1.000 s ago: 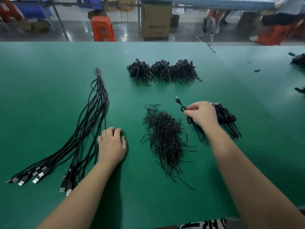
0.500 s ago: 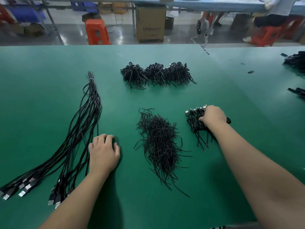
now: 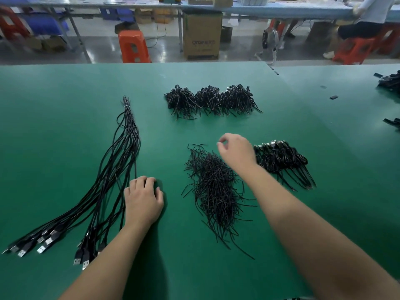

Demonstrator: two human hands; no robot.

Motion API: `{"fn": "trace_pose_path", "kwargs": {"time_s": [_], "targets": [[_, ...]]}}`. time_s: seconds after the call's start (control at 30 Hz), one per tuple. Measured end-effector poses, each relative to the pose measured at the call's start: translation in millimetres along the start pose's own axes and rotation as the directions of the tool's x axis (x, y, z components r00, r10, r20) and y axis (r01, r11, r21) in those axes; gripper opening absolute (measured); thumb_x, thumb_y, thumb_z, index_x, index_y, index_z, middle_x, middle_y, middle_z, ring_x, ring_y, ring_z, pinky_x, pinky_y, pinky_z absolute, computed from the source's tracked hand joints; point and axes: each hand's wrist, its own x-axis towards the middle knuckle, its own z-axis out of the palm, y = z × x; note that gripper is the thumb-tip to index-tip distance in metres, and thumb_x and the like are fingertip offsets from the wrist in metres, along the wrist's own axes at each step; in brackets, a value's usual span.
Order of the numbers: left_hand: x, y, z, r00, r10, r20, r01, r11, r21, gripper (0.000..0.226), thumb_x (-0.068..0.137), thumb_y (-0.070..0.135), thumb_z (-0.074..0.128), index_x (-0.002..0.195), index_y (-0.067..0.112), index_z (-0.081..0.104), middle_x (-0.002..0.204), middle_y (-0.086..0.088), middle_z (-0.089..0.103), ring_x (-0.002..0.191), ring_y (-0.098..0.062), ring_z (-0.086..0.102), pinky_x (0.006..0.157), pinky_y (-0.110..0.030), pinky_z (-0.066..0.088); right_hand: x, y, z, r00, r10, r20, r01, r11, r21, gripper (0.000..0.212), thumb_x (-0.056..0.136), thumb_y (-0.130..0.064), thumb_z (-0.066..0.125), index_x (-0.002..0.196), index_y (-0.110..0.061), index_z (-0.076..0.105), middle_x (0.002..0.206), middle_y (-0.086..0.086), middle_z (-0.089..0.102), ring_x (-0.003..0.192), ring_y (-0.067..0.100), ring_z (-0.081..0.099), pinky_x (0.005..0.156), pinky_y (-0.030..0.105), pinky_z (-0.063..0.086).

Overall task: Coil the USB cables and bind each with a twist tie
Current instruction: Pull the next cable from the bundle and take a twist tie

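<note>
Long black USB cables [image 3: 112,180] lie fanned out on the left of the green table [image 3: 65,126], tied together at their far end, plugs toward me. My left hand [image 3: 142,200] rests on the table beside them, fingertips bent down onto the mat next to one cable. A loose pile of black twist ties [image 3: 214,191] lies in the middle. My right hand [image 3: 236,152] hovers over the pile's far right edge, thumb and forefinger loosely curved toward each other with nothing between them. Right of it sits a stack of coiled, bound cables [image 3: 281,159].
Three bundles of black twist ties [image 3: 212,100] lie in a row farther back. More black cable parts [image 3: 389,83] sit at the table's right edge. Beyond the table are orange stools [image 3: 133,46], a cardboard box [image 3: 202,35] and a seated person [image 3: 368,20].
My right hand set a coiled cable onto the stack at the right, let go, and moved left over the twist tie pile. My left hand stayed where it was.
</note>
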Motion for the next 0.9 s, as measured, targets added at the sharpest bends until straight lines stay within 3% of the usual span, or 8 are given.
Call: {"fn": "trace_pose_path", "kwargs": {"time_s": [0.07,0.13,0.2,0.27,0.47,0.63,0.8,0.9], "targets": [[0,0,-1,1.0,-0.003,0.002,0.003,1.0,-0.011,0.027,0.088,0.029,0.061,0.113,0.017,0.063,0.117,-0.005,0.06,0.113,-0.026,0.048,0.093,-0.045,0.04,-17,-35,28,0.997,-0.054,0.061,0.044,0.987,0.155,0.018,0.099,-0.024,0.053,0.106,-0.017,0.068,0.092,-0.005,0.067,0.06,0.0,0.051,0.047,0.014,0.037],[0,0,-1,1.0,-0.008,-0.003,0.007,1.0,-0.018,0.026,0.088,0.028,0.061,0.111,0.016,0.064,0.117,-0.006,0.06,0.113,-0.028,0.049,0.092,-0.045,0.039,-40,-65,61,0.99,-0.074,0.121,0.036,0.957,0.289,0.02,0.098,-0.024,0.055,0.108,-0.015,0.069,0.092,0.0,0.07,0.06,0.007,0.056,0.053,0.023,0.047],[0,0,-3,1.0,-0.008,-0.021,0.007,0.999,-0.039,0.022,0.087,0.023,0.06,0.107,0.014,0.065,0.114,-0.008,0.062,0.11,-0.03,0.051,0.088,-0.045,0.039,-63,-85,93,0.986,-0.06,0.156,-0.001,0.931,0.365,0.024,0.097,-0.024,0.055,0.113,-0.012,0.067,0.105,0.006,0.071,0.086,0.019,0.064,0.08,0.031,0.052],[0,-1,-4,0.999,-0.013,-0.04,0.01,0.997,-0.072,0.018,0.086,0.017,0.061,0.103,0.013,0.067,0.112,-0.008,0.063,0.106,-0.03,0.053,0.085,-0.044,0.04,-83,-95,117,0.981,-0.015,0.194,-0.064,0.916,0.396,0.027,0.1,-0.024,0.05,0.12,-0.011,0.064,0.117,0.007,0.067,0.107,0.022,0.061,0.094,0.032,0.045],[-1,-2,-7,0.999,-0.033,-0.04,0.028,0.993,-0.115,0.018,0.084,0.01,0.064,0.102,0.011,0.068,0.11,-0.007,0.064,0.105,-0.028,0.055,0.085,-0.043,0.043,-114,-93,140,0.992,-0.12,0.05,0.101,0.953,0.285,0.029,0.102,-0.018,0.043,0.125,-0.013,0.061,0.118,0.002,0.061,0.103,0.021,0.06,0.088,0.032,0.048],[-3,-3,-13,0.993,-0.117,-0.018,0.113,0.986,-0.125,0.027,0.082,0.012,0.066,0.11,0.008,0.067,0.12,-0.014,0.059,0.112,-0.034,0.051,0.089,-0.047,0.04,-114,-96,144,0.98,-0.195,0.037,0.186,0.967,0.172,0.029,0.101,-0.018,0.045,0.125,-0.013,0.06,0.117,0.002,0.061,0.101,0.021,0.061,0.088,0.031,0.048],[-1,-17,-29,0.983,-0.153,0.105,0.152,0.988,0.024,0.042,0.089,0.023,0.061,0.128,0.009,0.055,0.125,-0.013,0.055,0.112,-0.032,0.05,0.089,-0.042,0.041,-116,-97,147,0.977,-0.213,0.028,0.207,0.968,0.141,0.029,0.1,-0.016,0.045,0.125,-0.015,0.06,0.114,0.0,0.06,0.098,0.018,0.061,0.085,0.03,0.05],[6,-33,-42,0.971,-0.117,0.209,0.08,0.981,0.174,0.033,0.095,0.028,0.053,0.125,0.014,0.05,0.118,-0.006,0.058,0.108,-0.025,0.054,0.084,-0.035,0.043,-116,-96,148,0.975,-0.22,0.022,0.215,0.966,0.142,0.028,0.1,-0.014,0.046,0.124,-0.014,0.06,0.111,-0.001,0.061,0.095,0.016,0.061,0.084,0.029,0.05]]}}
